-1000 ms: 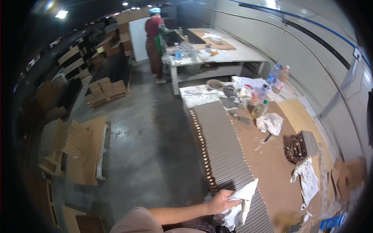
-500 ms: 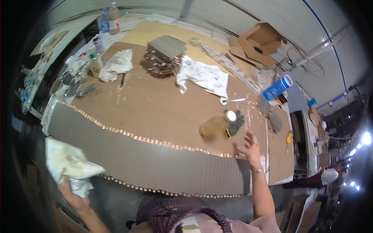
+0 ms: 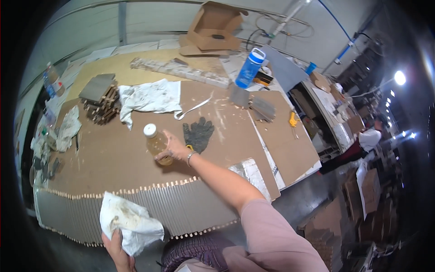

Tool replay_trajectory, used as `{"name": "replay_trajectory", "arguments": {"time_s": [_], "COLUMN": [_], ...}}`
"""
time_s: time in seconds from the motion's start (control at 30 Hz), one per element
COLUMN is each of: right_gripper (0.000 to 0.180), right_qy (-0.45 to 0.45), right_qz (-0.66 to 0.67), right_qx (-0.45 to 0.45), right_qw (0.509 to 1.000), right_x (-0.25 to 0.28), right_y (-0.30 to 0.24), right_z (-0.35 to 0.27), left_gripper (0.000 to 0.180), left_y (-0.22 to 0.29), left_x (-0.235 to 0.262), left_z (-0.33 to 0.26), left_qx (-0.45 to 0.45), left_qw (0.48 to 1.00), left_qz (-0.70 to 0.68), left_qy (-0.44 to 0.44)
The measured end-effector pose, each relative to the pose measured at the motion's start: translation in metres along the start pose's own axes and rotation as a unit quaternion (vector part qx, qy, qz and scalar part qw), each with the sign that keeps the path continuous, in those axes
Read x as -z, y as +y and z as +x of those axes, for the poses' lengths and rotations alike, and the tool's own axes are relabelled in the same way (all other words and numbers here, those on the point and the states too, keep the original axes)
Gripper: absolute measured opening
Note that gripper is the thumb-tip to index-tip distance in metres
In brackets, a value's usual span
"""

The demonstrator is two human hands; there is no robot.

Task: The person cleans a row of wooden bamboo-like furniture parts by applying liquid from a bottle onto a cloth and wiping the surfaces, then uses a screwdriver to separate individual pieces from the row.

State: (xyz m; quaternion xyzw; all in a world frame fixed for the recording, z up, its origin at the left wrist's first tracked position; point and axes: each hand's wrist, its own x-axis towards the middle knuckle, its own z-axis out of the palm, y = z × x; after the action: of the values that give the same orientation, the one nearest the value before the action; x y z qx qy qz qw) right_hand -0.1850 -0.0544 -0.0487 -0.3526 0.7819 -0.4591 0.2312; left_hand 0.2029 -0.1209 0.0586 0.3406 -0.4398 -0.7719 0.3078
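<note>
The right hand (image 3: 174, 147) is wrapped around a capped bottle of yellowish liquid (image 3: 156, 141); the left hand (image 3: 117, 251) grips a stained white cloth (image 3: 129, 222), overlapping the row of grey slats (image 3: 195, 204) in view. Brown tabletop (image 3: 113, 158) spreads around the right hand, a dark glove (image 3: 199, 135) just to its right. Beyond that hand stands a pale wall (image 3: 158, 22); concrete floor (image 3: 312, 204) shows to its right. Farther out, pale lettering marks a blue bottle (image 3: 249, 70); far left, a brownish bottle (image 3: 55, 80) carries a reddish label.
</note>
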Motion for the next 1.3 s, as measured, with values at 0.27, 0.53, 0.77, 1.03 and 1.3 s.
{"name": "replay_trajectory", "arguments": {"time_s": [0.27,0.53,0.77,1.03,1.3], "right_gripper": [0.092,0.079,0.051,0.039,0.029], "right_qy": [-0.100,-0.174,-0.133,-0.108,-0.113], "right_qz": [0.102,-0.163,-0.304,-0.391,-0.343], "right_qx": [0.068,0.152,0.252,0.265,0.298], "right_qw": [0.987,0.959,0.909,0.875,0.883], "right_x": [0.050,0.038,0.016,0.034,0.031], "right_y": [-0.107,-0.133,-0.108,-0.131,-0.138], "right_z": [-0.057,-0.090,-0.089,-0.078,-0.090], "left_gripper": [0.046,0.049,0.058,0.055,0.052], "left_y": [-0.017,-0.031,-0.040,-0.044,-0.040], "left_x": [-0.026,-0.030,-0.039,-0.042,-0.042], "left_z": [0.029,0.038,0.042,0.046,0.045], "left_qx": [0.051,0.064,0.081,0.098,0.110], "left_qw": [0.995,0.987,0.981,0.978,0.976], "left_qz": [-0.056,-0.092,-0.094,-0.132,-0.140], "left_qy": [-0.071,-0.114,-0.148,-0.128,-0.127]}}
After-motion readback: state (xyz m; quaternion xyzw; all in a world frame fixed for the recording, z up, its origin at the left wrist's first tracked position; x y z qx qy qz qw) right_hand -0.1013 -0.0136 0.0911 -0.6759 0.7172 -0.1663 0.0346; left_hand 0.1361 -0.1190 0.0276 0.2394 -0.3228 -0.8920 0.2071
